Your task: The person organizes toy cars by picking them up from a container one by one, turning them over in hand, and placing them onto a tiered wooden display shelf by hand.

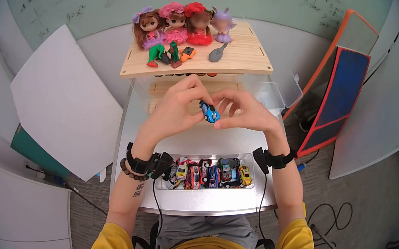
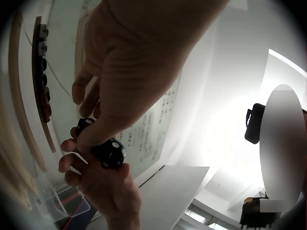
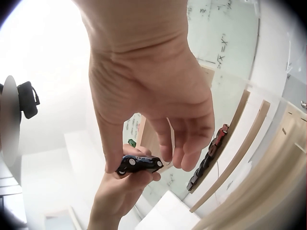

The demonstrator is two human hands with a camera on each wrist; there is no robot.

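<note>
In the head view a small blue toy car [image 1: 210, 112] with black wheels is held up above the table, between both hands. My left hand [image 1: 177, 105] pinches it between thumb and fingers. My right hand [image 1: 248, 112] has its thumb at the car's front end and its bent index finger near the other end. The dark underside and wheels of the car [image 3: 139, 164] show in the right wrist view. Below the hands, a clear tray [image 1: 192, 155] holds several more toy cars [image 1: 212, 176] in mixed colours, lying close together.
A wooden shelf [image 1: 250, 55] stands at the table's back, bearing several dolls [image 1: 175, 25], green figures [image 1: 155, 53] and a grey spoon-shaped thing [image 1: 217, 52]. A row of cars [image 3: 208, 155] sits on a lower tier. Cables hang from both wrist cameras. A clear bin [image 1: 270, 97] is right of the shelf.
</note>
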